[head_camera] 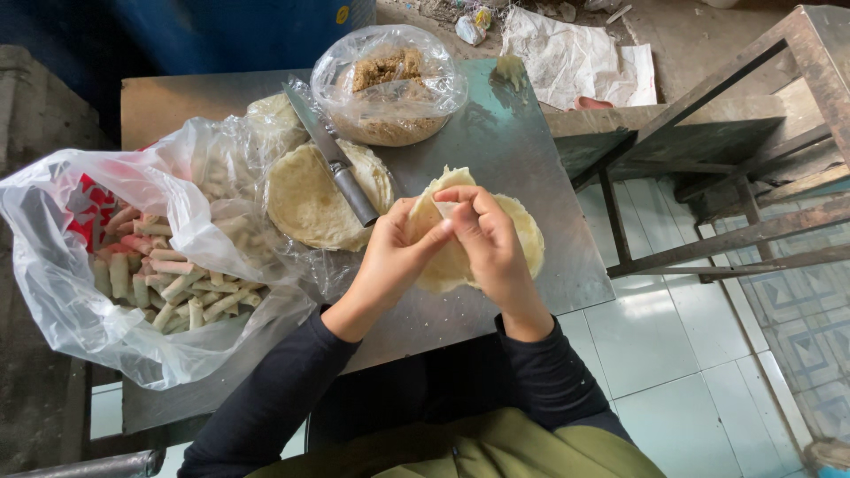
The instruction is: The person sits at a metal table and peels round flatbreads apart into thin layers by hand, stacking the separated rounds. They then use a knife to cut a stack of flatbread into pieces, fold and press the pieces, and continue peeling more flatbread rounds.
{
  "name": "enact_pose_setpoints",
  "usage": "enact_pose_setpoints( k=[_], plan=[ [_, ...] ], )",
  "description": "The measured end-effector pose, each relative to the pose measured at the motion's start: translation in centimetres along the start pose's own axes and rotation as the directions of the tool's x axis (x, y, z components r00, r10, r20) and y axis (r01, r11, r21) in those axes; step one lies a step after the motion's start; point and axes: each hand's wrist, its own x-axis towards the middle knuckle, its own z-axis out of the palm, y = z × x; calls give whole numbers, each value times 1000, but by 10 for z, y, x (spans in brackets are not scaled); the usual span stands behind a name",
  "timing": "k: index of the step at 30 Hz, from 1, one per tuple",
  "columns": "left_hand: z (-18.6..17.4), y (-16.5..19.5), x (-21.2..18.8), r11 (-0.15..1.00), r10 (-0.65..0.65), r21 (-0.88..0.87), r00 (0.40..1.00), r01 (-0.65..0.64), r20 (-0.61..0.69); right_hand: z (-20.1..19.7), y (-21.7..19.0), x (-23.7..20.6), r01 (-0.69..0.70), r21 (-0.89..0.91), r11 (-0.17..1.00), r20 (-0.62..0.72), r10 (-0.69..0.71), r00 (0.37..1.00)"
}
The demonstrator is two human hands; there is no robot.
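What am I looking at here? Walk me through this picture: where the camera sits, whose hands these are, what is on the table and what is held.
There is one picture, taken by a camera worn on a person's head, looking down at their own two bare hands. No machine is involved.

The left hand and right hand together hold a thin, pale round wrapper above a metal table, pinching its upper edge.

On the table lie a stack of similar wrappers with a knife resting across it, and a clear bag of brownish filling. At the left, an open plastic bag holds many small finished rolls.

Beyond the table are a tiled floor and a metal frame.
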Motion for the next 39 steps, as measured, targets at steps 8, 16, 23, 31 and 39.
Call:
enact_pose_setpoints(
  k=[8,16,23,31,39],
  plan=[
    [2,-14,2,939,-24,-342,998,43,59,3,10,10,177,-325,929,-250,-265,931],
    [-2,12,1,772,-63,-621,987,140,144,-33,11,22,180,357,917,-289,-75,954],
    [-4,24,-2,854,-130,-444,937,271,323,-18,-7,3,204,-135,970,-70,-215,974],
    [-1,-3,4,942,-62,-314,978,123,198,-14,-13,6,385,-602,700,-60,-520,852],
    [-16,20,6,760,-97,-621,978,192,183,-77,2,27,210,-91,973,-360,-229,905]
  ],
)
